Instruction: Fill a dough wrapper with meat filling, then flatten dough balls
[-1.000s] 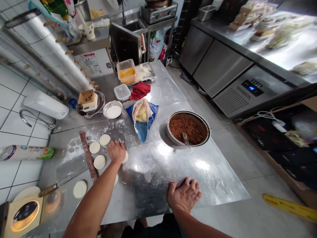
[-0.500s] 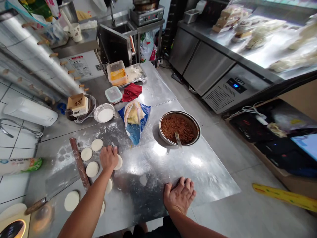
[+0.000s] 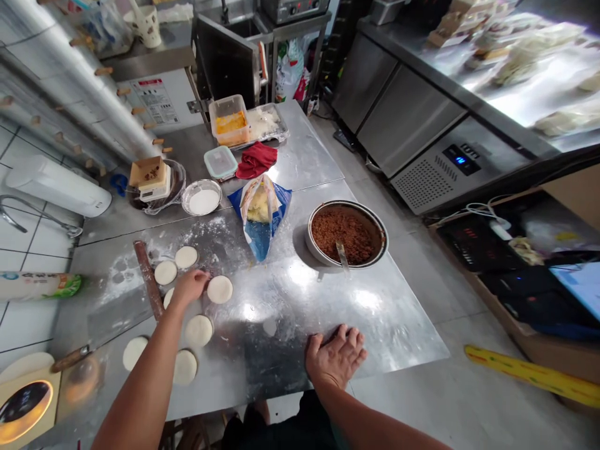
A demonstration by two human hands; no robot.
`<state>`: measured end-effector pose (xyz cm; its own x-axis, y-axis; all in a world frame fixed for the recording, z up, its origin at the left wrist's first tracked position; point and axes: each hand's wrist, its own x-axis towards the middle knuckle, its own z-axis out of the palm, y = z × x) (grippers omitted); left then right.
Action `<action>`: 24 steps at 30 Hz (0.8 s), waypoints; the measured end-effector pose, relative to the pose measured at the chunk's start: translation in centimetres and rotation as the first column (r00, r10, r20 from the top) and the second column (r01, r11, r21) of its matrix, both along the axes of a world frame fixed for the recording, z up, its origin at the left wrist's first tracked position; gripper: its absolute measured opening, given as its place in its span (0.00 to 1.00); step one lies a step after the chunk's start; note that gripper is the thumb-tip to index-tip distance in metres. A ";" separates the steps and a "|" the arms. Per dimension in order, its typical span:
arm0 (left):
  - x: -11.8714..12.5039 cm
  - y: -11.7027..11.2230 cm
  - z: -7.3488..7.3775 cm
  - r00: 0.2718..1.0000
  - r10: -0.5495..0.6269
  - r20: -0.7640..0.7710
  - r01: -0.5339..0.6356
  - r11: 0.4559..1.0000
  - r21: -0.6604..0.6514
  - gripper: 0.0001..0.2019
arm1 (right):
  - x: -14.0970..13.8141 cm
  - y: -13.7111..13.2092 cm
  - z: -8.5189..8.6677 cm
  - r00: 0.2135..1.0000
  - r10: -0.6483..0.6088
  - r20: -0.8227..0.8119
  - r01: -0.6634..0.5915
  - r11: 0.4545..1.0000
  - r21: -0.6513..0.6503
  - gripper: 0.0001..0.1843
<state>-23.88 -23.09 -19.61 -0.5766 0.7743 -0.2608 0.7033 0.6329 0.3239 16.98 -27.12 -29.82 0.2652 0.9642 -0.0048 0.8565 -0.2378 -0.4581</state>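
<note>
Steel covers the whole table [image 3: 412,337], smooth and shiny, with a dusting of white flour near its far left part. On that floured patch lie 6 or 7 small round dough discs [image 3: 220,289], pale, flat and matte, already shaped and set near each other in a loose cluster. None of them carries any filling, so by the look of it the discs are made and the filling has not begun.

The left hand [image 3: 189,286] rests among the discs, fingers loosely together and curled down, its tips right beside one disc and partly covering another; whether it pinches anything I cannot tell. The right hand [image 3: 336,359] lies flat on the near edge of the table, fingers spread, holding nothing.

A long wooden rolling pin [image 3: 148,279] lies just left of the discs. Further right stands a round metal bowl [image 3: 314,247] full of crumbly brown minced filling [image 3: 344,232], with a spoon [image 3: 342,255] stuck in it. Between them a blue bag [image 3: 260,220] stands open with yellowish dough inside. Behind it are a small dish of white flour [image 3: 202,200] and a crumpled red cloth [image 3: 255,159].
</note>
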 end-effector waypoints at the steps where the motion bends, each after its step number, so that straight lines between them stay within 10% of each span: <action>1: 0.2 -0.8 0.3 0.999 -0.025 0.020 0.025 1.000 -0.013 0.10 | -0.1 0.0 0.1 1.000 -0.003 -0.001 0.003 1.000 -0.004 0.44; 8: 7.2 -3.8 2.1 0.931 0.119 0.345 -0.180 0.972 0.152 0.15 | -0.8 -0.3 1.2 1.000 -0.012 -0.010 0.011 0.998 -0.056 0.44; 12: 6.2 -4.6 3.3 0.793 0.168 0.586 -0.350 0.912 0.212 0.25 | -0.8 -0.5 1.5 1.000 0.012 0.019 -0.011 1.000 -0.028 0.43; 18: 4.1 -9.1 6.5 0.913 0.382 0.147 -0.407 0.884 0.229 0.13 | 0.4 -1.0 1.1 0.999 0.038 0.035 -0.037 0.999 -0.027 0.44; 24: 22.5 -12.8 10.8 0.962 0.245 0.123 -0.250 0.968 0.033 0.08 | 3.1 -1.2 3.2 0.994 0.014 -0.107 -0.014 1.000 -0.005 0.44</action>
<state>-1.38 -35.89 -8.86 -0.7194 0.6243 -0.3046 0.4818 0.7643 0.4286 20.10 -28.34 -26.59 0.2492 0.9677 -0.0381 0.8062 -0.2290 -0.5455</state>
